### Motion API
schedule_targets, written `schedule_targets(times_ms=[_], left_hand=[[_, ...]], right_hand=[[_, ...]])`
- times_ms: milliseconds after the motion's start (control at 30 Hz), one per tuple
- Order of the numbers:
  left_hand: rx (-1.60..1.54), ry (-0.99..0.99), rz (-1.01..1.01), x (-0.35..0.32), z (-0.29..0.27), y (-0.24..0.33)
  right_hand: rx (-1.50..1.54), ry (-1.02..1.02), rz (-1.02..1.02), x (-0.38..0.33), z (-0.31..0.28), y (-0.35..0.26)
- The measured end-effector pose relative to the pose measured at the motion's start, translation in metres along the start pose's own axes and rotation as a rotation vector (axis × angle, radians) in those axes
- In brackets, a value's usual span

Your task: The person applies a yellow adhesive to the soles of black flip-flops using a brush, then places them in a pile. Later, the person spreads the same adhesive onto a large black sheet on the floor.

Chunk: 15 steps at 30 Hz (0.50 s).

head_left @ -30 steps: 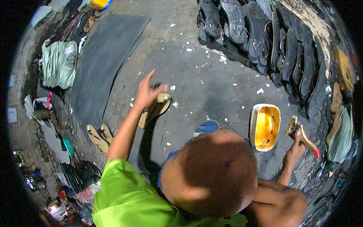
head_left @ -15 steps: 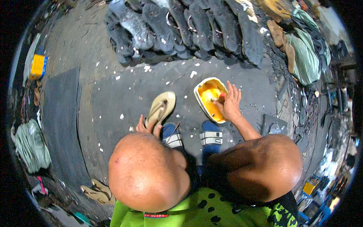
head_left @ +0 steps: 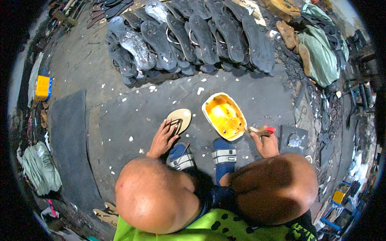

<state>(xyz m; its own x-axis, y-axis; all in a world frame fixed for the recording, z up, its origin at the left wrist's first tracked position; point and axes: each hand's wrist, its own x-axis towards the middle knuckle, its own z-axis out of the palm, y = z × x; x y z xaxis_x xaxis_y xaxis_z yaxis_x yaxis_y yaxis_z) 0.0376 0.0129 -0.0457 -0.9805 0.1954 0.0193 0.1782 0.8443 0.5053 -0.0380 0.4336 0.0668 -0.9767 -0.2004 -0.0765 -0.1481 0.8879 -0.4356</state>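
Inside, yellow glue coats the tub.

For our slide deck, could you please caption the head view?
Left hand on a tan sandal, right hand dipping a brush in a yellow glue tub.

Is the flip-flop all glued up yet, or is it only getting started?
Only getting started, it seems. Done: a big pile of dark soles lies stacked behind. In hand: the left hand rests on the straps of the tan flip-flop, and the right hand holds a brush at the rim of the tub of yellow glue. Left: no glue shows on the flip-flop yet.
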Motion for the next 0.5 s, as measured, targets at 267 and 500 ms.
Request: schedule_targets(times_ms=[267,500], left_hand=[[-0.206,0.011,0.018,0.026,0.002,-0.012],[-1.849,0.119,-0.400,0.099,-0.108,0.090]], right_hand=[[-0.019,-0.387,0.133,0.001,-0.012,0.009],[1.365,0.010,0.202,0.081,-0.078,-0.083]])
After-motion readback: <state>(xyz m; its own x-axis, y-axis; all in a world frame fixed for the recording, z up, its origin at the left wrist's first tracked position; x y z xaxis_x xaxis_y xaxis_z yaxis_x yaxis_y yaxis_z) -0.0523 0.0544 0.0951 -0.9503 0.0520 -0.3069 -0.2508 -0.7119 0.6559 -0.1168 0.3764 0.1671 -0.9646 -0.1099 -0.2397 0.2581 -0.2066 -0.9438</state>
